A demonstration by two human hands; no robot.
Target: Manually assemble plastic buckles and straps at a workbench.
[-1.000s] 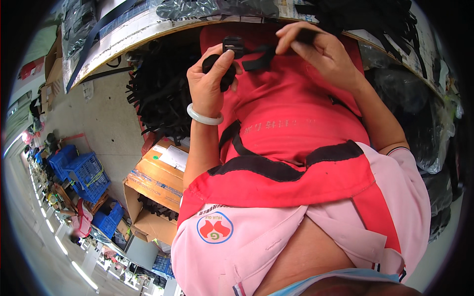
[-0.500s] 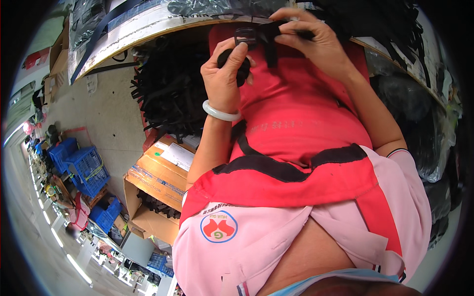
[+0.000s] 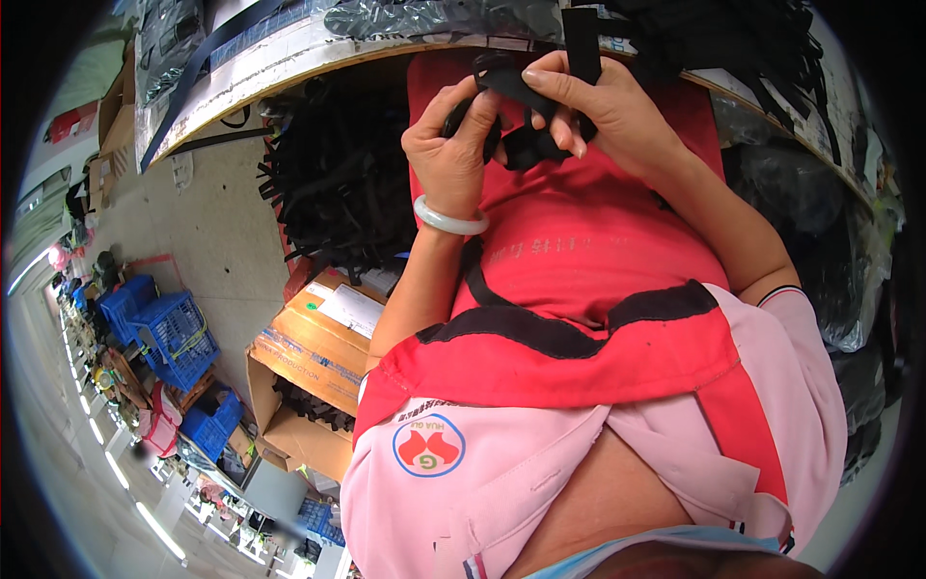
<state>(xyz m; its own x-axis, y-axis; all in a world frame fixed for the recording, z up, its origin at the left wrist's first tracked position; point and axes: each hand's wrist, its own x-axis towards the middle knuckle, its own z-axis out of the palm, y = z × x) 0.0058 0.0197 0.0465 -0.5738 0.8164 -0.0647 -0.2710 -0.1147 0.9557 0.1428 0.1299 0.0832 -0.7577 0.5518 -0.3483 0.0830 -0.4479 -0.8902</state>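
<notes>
Workshop floor and wood-edged bench (image 3: 207,104), black webbing strap in both hands

Head view: strap (image 3: 582,43) is just in front of the bench edge, above the red apron (image 3: 598,207), one tail standing up past the right fingers. Small dark buckle (image 3: 495,66) sits at the left fingertips; its outline is blurred.

Handling, judged by look: strap light, limp, tough, likely to twist or fold; buckle light, stiff, probably smooth plastic. Best hold: pinch buckle by its sides, strap flat near the end.

Left hand (image 3: 451,135): fingers curled, thumb on top, gripping the buckle end; dark piece in the palm, can't tell what. Right hand (image 3: 617,101): thumb and fingers pinching the webbing, lower fingers curled under. Both elbows bent, forearms angled inward, hands close together.
</notes>
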